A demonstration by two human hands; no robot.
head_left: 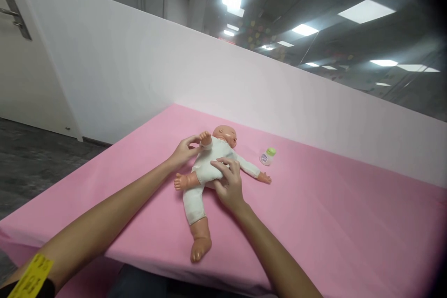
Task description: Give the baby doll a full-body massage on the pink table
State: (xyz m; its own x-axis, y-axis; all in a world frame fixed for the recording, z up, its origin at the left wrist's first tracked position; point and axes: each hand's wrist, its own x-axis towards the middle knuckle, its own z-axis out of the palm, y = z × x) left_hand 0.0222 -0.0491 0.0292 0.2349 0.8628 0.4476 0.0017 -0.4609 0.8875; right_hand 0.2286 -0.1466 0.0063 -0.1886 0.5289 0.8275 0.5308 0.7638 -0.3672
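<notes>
A baby doll (214, 160) with a white cloth body lies on its back, its head turned to the right. One arm reaches out to the right, and one leg points to the near edge. My left hand (184, 152) is closed around the doll's left-side arm and flank, with its fingertips partly hidden behind the doll's small hand. On the other side, my right hand (230, 184) grips the doll's lower body, fingers bent over the belly and thumb by the hip. A small bottle (267, 156) with a green cap lies beyond the doll's outstretched arm.
The doll lies on a pink-covered table (314, 223). Behind it runs a low white wall (223, 79) with glass above that reflects ceiling lights. A door (31, 65) stands at the left, over a dark floor.
</notes>
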